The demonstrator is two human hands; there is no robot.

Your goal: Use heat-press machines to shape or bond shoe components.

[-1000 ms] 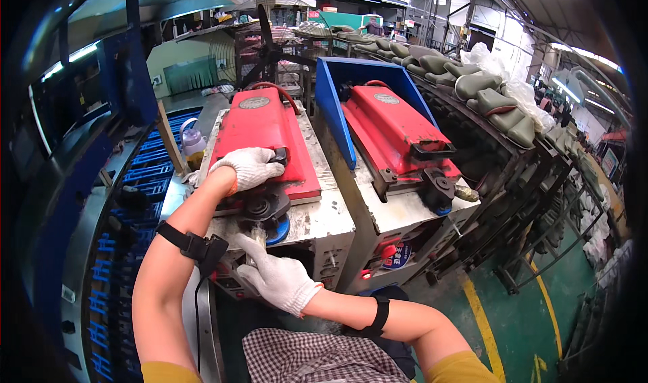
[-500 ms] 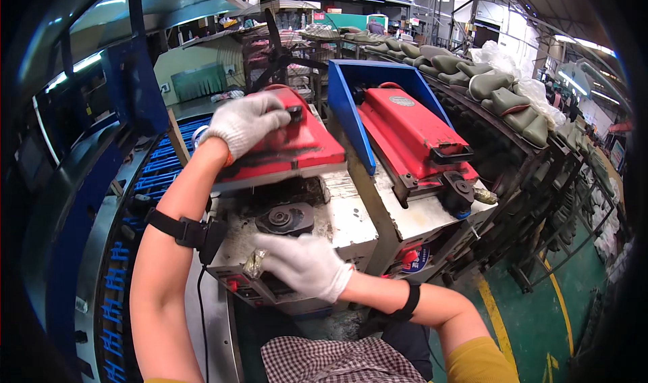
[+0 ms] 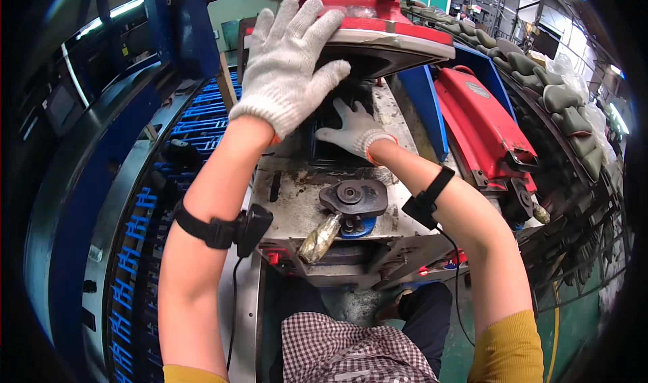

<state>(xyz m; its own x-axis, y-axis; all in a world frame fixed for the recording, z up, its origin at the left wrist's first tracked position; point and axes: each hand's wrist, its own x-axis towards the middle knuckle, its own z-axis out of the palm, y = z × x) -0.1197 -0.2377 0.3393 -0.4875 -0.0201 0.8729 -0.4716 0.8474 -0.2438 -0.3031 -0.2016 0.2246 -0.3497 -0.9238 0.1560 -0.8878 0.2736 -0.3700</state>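
Note:
A red hinged lid (image 3: pixel 364 3) with a pale rim stands raised over a white press-like machine (image 3: pixel 291 197). My left hand (image 3: pixel 290 65), in a white knit glove, lies spread against the lid's left front edge. Beneath the lid, my right hand (image 3: pixel 354 128), gloved too, reaches into the dark chamber (image 3: pixel 304 136) with fingers apart. Shadow hides whether it touches anything there. Nearer me on the machine sits a black latch block (image 3: pixel 352 195). From it a lever with a tape-wrapped grip (image 3: pixel 319 240) points toward me.
On the right, a second red lid (image 3: pixel 472 113) lies lowered inside a blue guard (image 3: pixel 424 106). Blue racks (image 3: pixel 128 248) run along the left. Olive-green boot-like pieces (image 3: pixel 567 99) fill a rack at the far right. Cables hang from straps on both my forearms.
The red lid has swung up. My left hand went from its handle to its edge. My right hand left the lever's grip and moved forward under the lid. The view shifted.

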